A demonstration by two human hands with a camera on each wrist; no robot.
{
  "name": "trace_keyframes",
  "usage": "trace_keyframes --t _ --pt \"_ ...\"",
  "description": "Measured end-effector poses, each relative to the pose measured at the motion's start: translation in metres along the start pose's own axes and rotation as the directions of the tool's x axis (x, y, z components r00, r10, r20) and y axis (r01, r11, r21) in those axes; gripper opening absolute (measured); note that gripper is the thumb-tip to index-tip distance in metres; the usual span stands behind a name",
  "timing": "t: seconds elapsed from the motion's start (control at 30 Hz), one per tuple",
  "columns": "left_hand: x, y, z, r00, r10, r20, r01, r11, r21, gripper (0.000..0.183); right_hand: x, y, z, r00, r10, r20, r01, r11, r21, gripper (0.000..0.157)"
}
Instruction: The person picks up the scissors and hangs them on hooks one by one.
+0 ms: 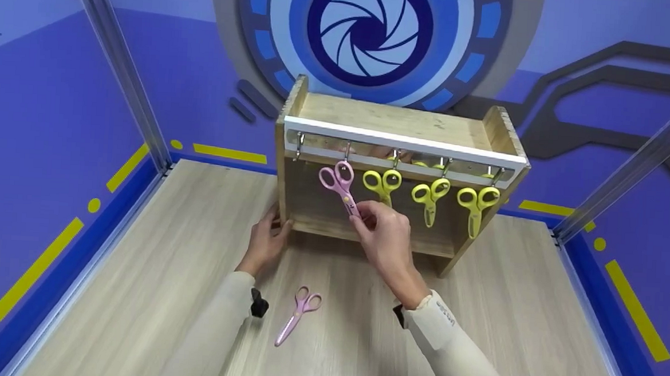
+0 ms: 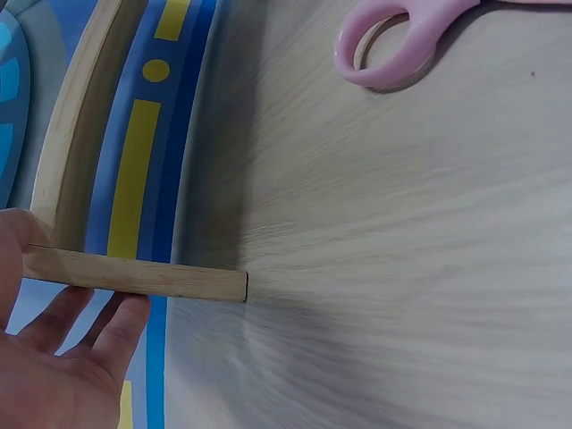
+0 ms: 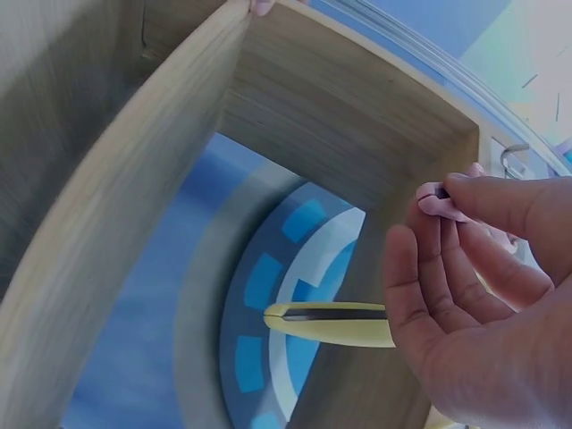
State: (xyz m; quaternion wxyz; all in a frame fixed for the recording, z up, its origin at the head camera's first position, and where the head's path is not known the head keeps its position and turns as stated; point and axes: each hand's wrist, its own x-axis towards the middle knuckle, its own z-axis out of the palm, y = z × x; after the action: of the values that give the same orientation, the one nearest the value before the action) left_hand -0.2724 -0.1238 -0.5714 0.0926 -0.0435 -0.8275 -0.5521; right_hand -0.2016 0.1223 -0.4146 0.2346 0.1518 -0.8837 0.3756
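Scissors in hand: pink scissors [image 1: 344, 193], loops up, in front of the wooden rack [image 1: 396, 114], at the second hook [image 1: 348, 150] from its left end; whether a loop sits over it, I cannot tell.
Right hand [image 1: 388, 235]: pinches their blade end between thumb and fingertips.
Handling: probably light, stiff, smooth and hardly fragile; might swivel in a loose pinch. The blade end seems a good hold, leaving both loops free.
Left hand [image 1: 264, 240]: grips the rack's left side low down, thumb and fingers on opposite faces.
Yellow scissors [image 1: 430, 208]: three pairs hanging along the rack's middle and right; the nearest, just right of the pink pair, could get bumped.
Leftmost hook [image 1: 299, 146]: bare, at the rack's left end.
Spare scissors [image 1: 298, 312]: pink, on the bench [image 1: 205, 256] before the rack, well apart from it.
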Motion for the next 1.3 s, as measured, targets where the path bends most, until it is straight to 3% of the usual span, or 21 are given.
trace_keyframes --t 0.3,0.57,1.3 --pt "0.000 0.000 0.000 1.000 -0.014 0.005 0.014 1.000 -0.019 0.061 0.001 0.007 0.015 1.000 0.016 -0.014 -0.016 1.000 0.000 0.011" --pt "0.001 -0.003 0.001 0.997 0.077 -0.026 -0.077 0.997 -0.005 0.056 0.004 0.008 0.027 1.000 0.030 -0.010 -0.030 0.999 0.013 0.013" --pt "0.002 -0.004 0.000 0.999 0.028 -0.018 -0.028 0.999 -0.038 0.055 0.012 0.020 0.045 0.996 0.082 0.046 -0.083 0.997 0.005 0.009"
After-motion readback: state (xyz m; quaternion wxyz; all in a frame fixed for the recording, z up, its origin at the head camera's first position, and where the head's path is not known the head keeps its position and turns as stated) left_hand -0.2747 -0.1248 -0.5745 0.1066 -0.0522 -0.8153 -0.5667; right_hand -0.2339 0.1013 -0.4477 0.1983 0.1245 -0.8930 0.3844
